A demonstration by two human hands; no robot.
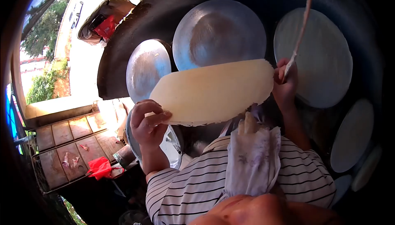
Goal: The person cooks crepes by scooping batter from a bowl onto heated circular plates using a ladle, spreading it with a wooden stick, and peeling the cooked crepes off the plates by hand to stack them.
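A thin, pale, flat sheet (214, 91) is stretched between my two hands in front of my chest. My left hand (149, 122) pinches its left end between thumb and fingers. At the right end, my right hand (285, 76) is closed on the sheet's edge and also has a thin stick (304, 23) rising from it. Just beyond the sheet lies a round metal plate (220, 31) with a brownish middle. A smaller round plate (148, 66) is to its left. To the right, another round plate (313, 56) carries a pale, even layer.
More round plates (352, 136) line the right side of the dark curved surface. At the lower left is a tiled table (61, 134) with a red bag (100, 168). A metal basin (175, 146) sits below my left hand. A white cloth (253, 163) hangs on my chest.
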